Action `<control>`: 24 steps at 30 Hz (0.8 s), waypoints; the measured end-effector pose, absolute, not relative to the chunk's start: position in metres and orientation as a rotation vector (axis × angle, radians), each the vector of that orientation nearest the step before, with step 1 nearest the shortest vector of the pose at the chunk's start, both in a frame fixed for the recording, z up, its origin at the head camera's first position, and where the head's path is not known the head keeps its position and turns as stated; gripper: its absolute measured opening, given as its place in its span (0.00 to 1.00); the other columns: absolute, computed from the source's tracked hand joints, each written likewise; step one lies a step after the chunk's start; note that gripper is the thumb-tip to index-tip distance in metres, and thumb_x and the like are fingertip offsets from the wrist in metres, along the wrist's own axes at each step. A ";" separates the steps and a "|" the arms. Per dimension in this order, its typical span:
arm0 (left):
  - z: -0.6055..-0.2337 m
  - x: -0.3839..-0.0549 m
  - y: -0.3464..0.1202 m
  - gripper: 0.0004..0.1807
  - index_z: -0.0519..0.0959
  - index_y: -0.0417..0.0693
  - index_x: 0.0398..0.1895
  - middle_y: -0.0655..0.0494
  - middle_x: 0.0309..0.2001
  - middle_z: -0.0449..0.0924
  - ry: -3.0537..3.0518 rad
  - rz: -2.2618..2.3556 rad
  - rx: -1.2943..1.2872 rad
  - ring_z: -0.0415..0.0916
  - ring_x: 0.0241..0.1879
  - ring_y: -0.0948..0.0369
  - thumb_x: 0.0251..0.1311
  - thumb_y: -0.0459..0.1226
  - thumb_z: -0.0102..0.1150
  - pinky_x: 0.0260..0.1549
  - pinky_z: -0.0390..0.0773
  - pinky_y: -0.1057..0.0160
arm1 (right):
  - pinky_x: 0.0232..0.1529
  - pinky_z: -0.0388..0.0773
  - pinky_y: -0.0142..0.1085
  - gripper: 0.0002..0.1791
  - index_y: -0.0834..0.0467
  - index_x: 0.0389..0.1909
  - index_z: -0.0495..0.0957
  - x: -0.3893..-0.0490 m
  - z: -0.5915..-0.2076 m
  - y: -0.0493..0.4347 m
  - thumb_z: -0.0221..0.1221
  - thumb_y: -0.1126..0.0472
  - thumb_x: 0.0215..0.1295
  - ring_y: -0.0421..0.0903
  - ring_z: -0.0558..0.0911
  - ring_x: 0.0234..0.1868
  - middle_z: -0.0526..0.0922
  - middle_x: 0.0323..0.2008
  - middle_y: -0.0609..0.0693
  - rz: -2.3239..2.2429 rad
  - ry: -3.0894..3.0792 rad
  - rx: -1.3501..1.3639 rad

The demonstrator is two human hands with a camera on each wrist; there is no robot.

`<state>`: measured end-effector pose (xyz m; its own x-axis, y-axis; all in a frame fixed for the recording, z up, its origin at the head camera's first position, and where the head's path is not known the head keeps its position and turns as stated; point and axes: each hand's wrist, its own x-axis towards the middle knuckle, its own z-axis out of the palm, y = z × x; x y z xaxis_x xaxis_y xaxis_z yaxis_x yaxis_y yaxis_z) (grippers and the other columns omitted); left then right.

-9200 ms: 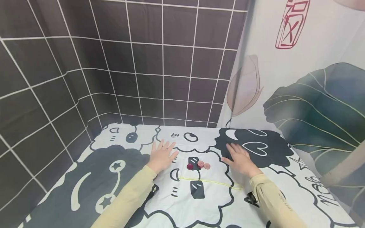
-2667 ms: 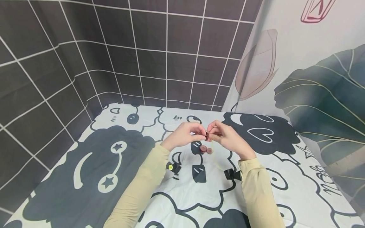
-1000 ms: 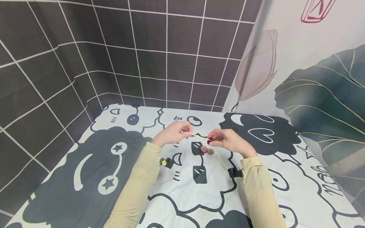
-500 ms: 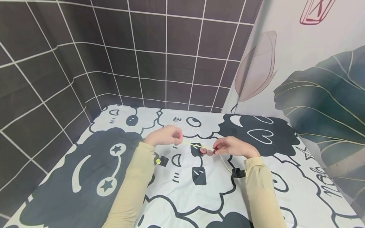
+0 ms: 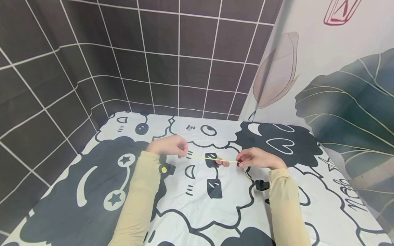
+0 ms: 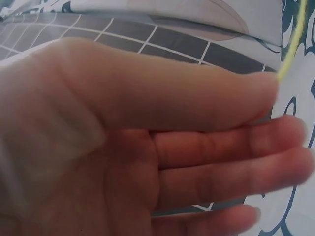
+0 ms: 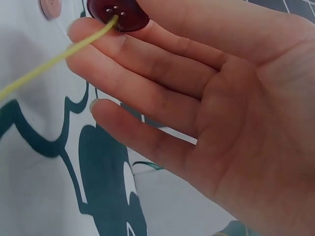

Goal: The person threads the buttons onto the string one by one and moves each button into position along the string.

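My left hand pinches the end of a thin yellow cord between thumb and index finger; the pinched tip itself is hidden. On the right, my right hand holds a dark red button by its edge between thumb and fingers. The cord runs through a hole of this button, and its other length trails down toward the right wrist. Between the hands the cord is stretched nearly straight, passing over two pink buttons that lie side by side on the cloth.
A white cloth with black cartoon prints covers the surface. Behind it hangs a dark curtain with white grid lines, and a leaf-patterned curtain hangs at the right. Each wrist wears a small black camera.
Both hands first lay flat on the cloth, then met at the dark red button. Since then the left hand has moved left, drawing the cord out, while the right moved right with the button.
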<state>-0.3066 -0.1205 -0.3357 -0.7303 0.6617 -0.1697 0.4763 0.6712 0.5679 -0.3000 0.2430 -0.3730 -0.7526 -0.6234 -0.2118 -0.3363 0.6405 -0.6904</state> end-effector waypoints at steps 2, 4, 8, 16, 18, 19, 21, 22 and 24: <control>-0.336 -0.307 -0.123 0.05 0.77 0.46 0.24 0.55 0.24 0.80 2.518 0.695 0.885 0.75 0.29 0.59 0.51 0.30 0.52 0.34 0.70 0.68 | 0.41 0.74 0.29 0.17 0.67 0.47 0.77 -0.300 -0.374 0.246 0.63 0.61 0.61 0.43 0.82 0.37 0.86 0.37 0.57 -0.907 2.403 -0.742; -0.336 -0.306 -0.126 0.05 0.77 0.46 0.24 0.54 0.24 0.80 2.508 0.691 0.869 0.77 0.30 0.58 0.50 0.30 0.51 0.34 0.70 0.68 | 0.40 0.73 0.29 0.17 0.67 0.47 0.77 -0.300 -0.374 0.248 0.63 0.61 0.61 0.43 0.82 0.36 0.86 0.37 0.59 -0.911 2.384 -0.740; -0.334 -0.305 -0.128 0.04 0.77 0.45 0.25 0.53 0.26 0.81 2.484 0.681 0.841 0.80 0.34 0.50 0.51 0.30 0.52 0.34 0.70 0.68 | 0.40 0.73 0.28 0.17 0.67 0.46 0.77 -0.300 -0.374 0.252 0.64 0.61 0.61 0.43 0.81 0.36 0.86 0.36 0.58 -0.895 2.383 -0.732; -0.330 -0.304 -0.129 0.04 0.78 0.44 0.27 0.51 0.27 0.83 2.446 0.595 0.824 0.79 0.33 0.55 0.50 0.31 0.52 0.31 0.68 0.69 | 0.41 0.75 0.27 0.16 0.68 0.46 0.76 -0.302 -0.377 0.257 0.64 0.64 0.60 0.41 0.82 0.36 0.85 0.37 0.57 -0.933 2.364 -0.685; -0.330 -0.304 -0.128 0.04 0.78 0.44 0.28 0.51 0.28 0.84 2.442 0.589 0.811 0.79 0.33 0.57 0.50 0.32 0.53 0.32 0.68 0.69 | 0.40 0.75 0.27 0.16 0.68 0.46 0.76 -0.302 -0.380 0.257 0.64 0.64 0.60 0.39 0.81 0.35 0.85 0.37 0.57 -0.943 2.348 -0.691; -0.330 -0.304 -0.128 0.05 0.78 0.44 0.29 0.51 0.28 0.84 2.438 0.590 0.802 0.79 0.33 0.58 0.50 0.32 0.53 0.32 0.69 0.69 | 0.40 0.75 0.27 0.16 0.69 0.46 0.76 -0.302 -0.381 0.257 0.64 0.65 0.59 0.39 0.81 0.35 0.85 0.37 0.57 -0.947 2.339 -0.694; -0.331 -0.304 -0.128 0.05 0.78 0.44 0.30 0.52 0.29 0.84 2.433 0.597 0.786 0.79 0.33 0.60 0.51 0.32 0.53 0.34 0.70 0.68 | 0.39 0.75 0.28 0.16 0.68 0.45 0.76 -0.303 -0.384 0.258 0.64 0.66 0.58 0.38 0.80 0.34 0.84 0.37 0.58 -0.949 2.318 -0.700; -0.331 -0.304 -0.127 0.05 0.78 0.44 0.30 0.52 0.30 0.84 2.433 0.597 0.781 0.79 0.33 0.60 0.51 0.32 0.53 0.34 0.70 0.68 | 0.39 0.75 0.28 0.16 0.68 0.45 0.76 -0.303 -0.385 0.258 0.64 0.66 0.58 0.38 0.80 0.34 0.84 0.37 0.58 -0.951 2.308 -0.698; -0.333 -0.304 -0.127 0.05 0.78 0.45 0.30 0.52 0.30 0.84 2.433 0.600 0.767 0.79 0.33 0.61 0.52 0.32 0.53 0.35 0.70 0.68 | 0.38 0.74 0.28 0.15 0.67 0.44 0.77 -0.304 -0.388 0.258 0.64 0.67 0.56 0.38 0.79 0.34 0.84 0.36 0.59 -0.945 2.295 -0.690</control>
